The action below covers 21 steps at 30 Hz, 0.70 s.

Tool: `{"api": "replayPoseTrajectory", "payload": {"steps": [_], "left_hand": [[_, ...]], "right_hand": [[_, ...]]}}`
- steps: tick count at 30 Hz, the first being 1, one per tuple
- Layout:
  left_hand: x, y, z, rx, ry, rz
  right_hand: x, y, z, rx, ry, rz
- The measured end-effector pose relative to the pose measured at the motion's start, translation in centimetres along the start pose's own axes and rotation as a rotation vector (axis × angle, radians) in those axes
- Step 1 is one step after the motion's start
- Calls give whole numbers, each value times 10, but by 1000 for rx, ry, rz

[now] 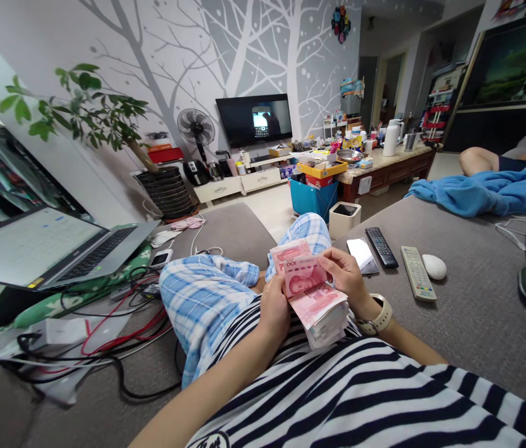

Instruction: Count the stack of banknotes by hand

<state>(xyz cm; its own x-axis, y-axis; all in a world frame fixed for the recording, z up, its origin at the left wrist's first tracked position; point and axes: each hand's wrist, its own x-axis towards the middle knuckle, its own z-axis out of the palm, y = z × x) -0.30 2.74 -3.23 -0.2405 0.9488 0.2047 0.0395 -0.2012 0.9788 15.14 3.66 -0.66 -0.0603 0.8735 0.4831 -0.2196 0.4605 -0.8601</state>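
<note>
A wad of red banknotes (312,298), the top note showing "100", sits over the person's lap, held in the left hand (274,311), whose fingers are hidden behind the notes. The right hand (344,277) presses its closed-up fingers (330,261) on the top note's edge, beside a remote (381,246).

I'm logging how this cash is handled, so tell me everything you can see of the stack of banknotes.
The stack of banknotes is a wad of pink-red paper notes with a 100 numeral and a printed portrait on the top ones. The upper notes fan apart; the lower ones bunch into a pale-edged block. The left hand grips it from below, the right hand touches the upper notes. It is held over the person's lap.
</note>
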Motion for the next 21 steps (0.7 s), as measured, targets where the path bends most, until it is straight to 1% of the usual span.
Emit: {"api": "replayPoseTrajectory", "payload": {"steps": [8, 12, 16, 21], "left_hand": [[1, -1, -1, -35, -9, 40], [0, 3, 0, -39, -11, 1], [-3, 6, 0, -3, -3, -13], [-2, 2, -2, 48, -21, 13]], "right_hand": [[0, -1, 1, -14, 0, -6], [0, -1, 1, -5, 5, -1], [0, -2, 1, 7, -3, -4], [0, 0, 0, 14, 1, -1]]}}
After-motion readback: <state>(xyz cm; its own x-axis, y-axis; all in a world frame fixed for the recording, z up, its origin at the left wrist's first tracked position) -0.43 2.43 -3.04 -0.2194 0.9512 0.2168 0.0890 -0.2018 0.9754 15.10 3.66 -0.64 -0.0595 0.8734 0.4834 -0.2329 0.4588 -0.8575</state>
